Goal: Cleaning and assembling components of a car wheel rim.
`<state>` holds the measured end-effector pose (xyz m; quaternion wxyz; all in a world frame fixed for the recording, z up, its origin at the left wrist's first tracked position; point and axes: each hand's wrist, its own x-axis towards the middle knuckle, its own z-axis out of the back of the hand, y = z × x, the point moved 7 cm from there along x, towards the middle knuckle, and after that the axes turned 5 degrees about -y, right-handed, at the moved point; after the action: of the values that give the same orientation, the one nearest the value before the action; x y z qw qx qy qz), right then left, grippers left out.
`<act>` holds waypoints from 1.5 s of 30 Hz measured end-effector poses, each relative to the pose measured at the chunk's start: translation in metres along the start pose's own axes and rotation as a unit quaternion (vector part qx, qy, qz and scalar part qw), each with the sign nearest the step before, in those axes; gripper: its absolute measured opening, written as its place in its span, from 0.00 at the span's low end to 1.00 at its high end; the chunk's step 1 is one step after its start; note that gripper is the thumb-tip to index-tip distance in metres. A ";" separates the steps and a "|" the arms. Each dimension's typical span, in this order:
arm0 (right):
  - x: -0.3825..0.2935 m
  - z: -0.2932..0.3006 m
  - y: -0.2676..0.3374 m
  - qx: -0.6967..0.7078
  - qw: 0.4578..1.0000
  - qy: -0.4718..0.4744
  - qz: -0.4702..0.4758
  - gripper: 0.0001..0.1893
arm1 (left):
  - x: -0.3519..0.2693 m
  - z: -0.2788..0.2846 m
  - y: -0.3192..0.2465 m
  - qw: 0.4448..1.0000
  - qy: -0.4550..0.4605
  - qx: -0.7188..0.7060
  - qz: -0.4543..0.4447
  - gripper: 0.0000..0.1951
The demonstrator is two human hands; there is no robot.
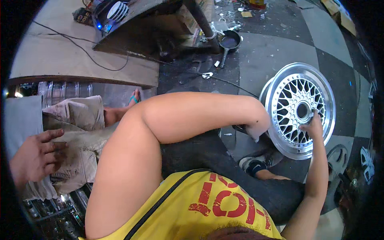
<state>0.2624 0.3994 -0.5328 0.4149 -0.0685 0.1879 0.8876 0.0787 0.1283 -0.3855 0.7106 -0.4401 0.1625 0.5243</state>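
Note:
A silver multi-spoke alloy wheel rim (274, 129) stands tilted on the floor at the right, its spoked face towards me. My right hand (314, 126) rests on the spokes just below the centre hole, with thumb and fingers spread apart. Bent sharply at the wrist, my left hand (258, 129) is beside the rim's left edge; its fingers are mostly hidden and blurred, so any hold cannot be made out. A small dark object (240, 129) shows close to the left hand.
A co-worker's hand (45, 153) and beige shorts are at the left. A small pan (230, 40) lies by a table leg (199, 18). Cables cross a wooden board (69, 64) and the floor. More wheel parts (338, 157) lie at the lower right, near my shoe (247, 163).

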 end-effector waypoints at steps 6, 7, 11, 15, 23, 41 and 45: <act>0.000 0.001 -0.001 -0.015 1.000 0.007 -0.016 0.62 | -0.006 0.005 -0.003 1.000 0.004 -0.001 -0.004 0.26; -0.002 0.002 0.001 -0.018 1.000 0.010 -0.021 0.63 | -0.007 0.005 -0.004 1.000 0.013 -0.002 -0.006 0.27; -0.002 0.000 -0.005 -0.020 0.999 0.011 -0.029 0.64 | -0.008 0.009 -0.008 1.000 0.013 -0.003 -0.017 0.27; 0.000 -0.001 -0.002 -0.016 1.000 0.001 -0.013 0.64 | -0.009 0.009 -0.008 1.000 0.031 0.004 -0.002 0.28; -0.003 -0.002 -0.020 -0.008 0.999 0.009 -0.036 0.63 | 0.000 0.009 -0.005 1.000 0.020 -0.010 -0.012 0.30; -0.007 0.012 0.002 -0.062 0.996 0.030 -0.060 0.62 | -0.009 0.018 0.020 0.998 -0.050 -0.047 0.000 0.30; -0.002 0.012 0.011 -0.075 0.995 0.047 -0.049 0.61 | -0.019 0.020 0.019 0.996 -0.041 -0.063 0.042 0.30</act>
<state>0.2555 0.3964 -0.5186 0.4420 -0.1500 0.1370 0.8737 0.0499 0.1347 -0.3697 0.6651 -0.4550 0.1183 0.5802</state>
